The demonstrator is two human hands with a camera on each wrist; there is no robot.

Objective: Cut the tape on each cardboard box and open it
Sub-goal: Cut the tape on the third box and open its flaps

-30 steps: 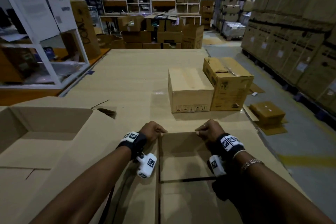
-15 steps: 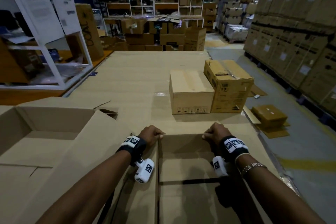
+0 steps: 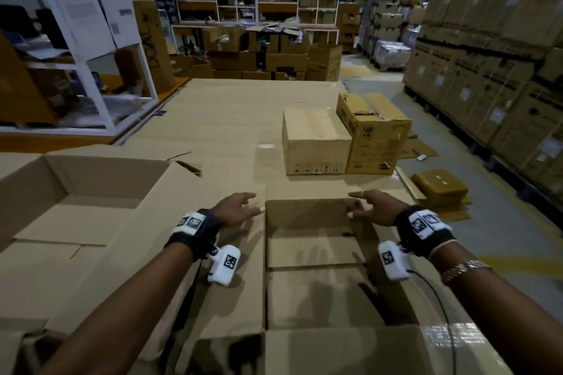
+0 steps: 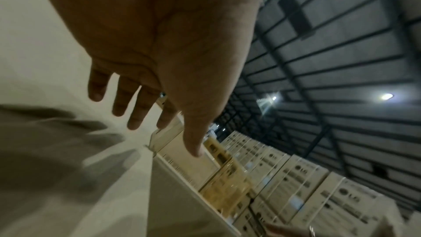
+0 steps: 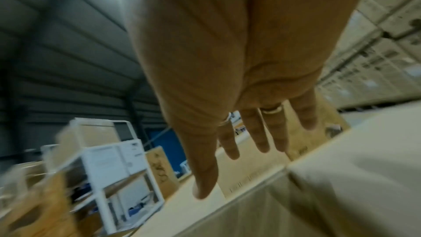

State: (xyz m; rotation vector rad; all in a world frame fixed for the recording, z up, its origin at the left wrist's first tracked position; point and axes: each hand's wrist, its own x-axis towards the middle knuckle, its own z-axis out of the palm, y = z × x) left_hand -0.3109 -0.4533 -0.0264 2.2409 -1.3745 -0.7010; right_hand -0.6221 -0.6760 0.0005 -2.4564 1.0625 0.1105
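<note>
— Hands first: where are they, and how do the fingers lie?

— Both reach over the open cardboard box (image 3: 313, 256) at the near edge of the cardboard-covered tabletop (image 3: 231, 119). The left hand (image 3: 236, 210) has its fingers spread and straight above the box's left flap (image 3: 231, 289), holding nothing; I cannot tell whether it touches the flap. The right hand (image 3: 373, 207) is also spread, fingers extended over the box's far right corner, gripping nothing.

— And the box itself?

— Its flaps are folded outward and its inside is bare cardboard. The near flap (image 3: 350, 350) carries a strip of shiny tape (image 3: 451, 336).

— Anything else on the tabletop?

— A larger open box (image 3: 76, 207) sits at the left edge. Toward the far right stand two closed boxes touching each other: a plain one (image 3: 315, 143) and a taller printed one (image 3: 377, 137) at the right edge.
</note>
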